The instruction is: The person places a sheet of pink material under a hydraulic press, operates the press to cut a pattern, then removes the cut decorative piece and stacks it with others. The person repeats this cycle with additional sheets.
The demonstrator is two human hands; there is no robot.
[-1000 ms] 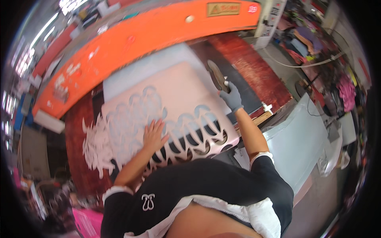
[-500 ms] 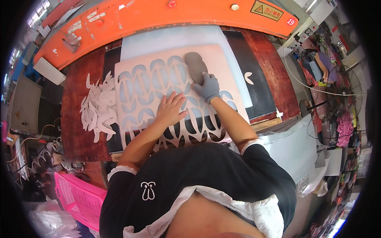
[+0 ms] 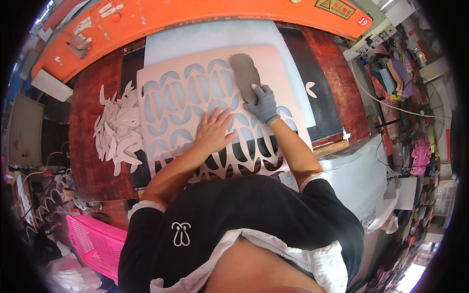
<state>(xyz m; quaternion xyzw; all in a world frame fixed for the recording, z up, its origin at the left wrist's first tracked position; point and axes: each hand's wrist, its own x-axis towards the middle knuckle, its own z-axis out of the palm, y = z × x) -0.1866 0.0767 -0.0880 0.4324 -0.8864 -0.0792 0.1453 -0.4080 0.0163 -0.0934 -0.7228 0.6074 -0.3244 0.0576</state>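
A pale pink sheet (image 3: 266, 61) with rows of crescent and oval cutouts lies on a larger light-blue sheet (image 3: 215, 33). My left hand (image 3: 215, 131) is bare and rests flat on the pink sheet, fingers spread over the cutouts. My right hand (image 3: 265, 106) wears a grey glove with bare fingertips. It grips the near end of a dark grey-brown, sole-shaped cutting die (image 3: 244, 78). The die lies on the sheet's uncut far right part, beside the last column of cutouts. The die's underside is hidden.
An orange press beam (image 3: 195, 13) spans the far side. White curved cut pieces (image 3: 117, 129) are heaped left of the sheet; one small piece (image 3: 310, 89) lies at right on the black strip. A pink plastic basket (image 3: 97, 246) stands lower left, clear plastic sheeting (image 3: 354, 171) at right.
The whole view has shifted slightly, so the press sits higher in it. My right hand stays on the die, and my left hand stays flat on the sheet.
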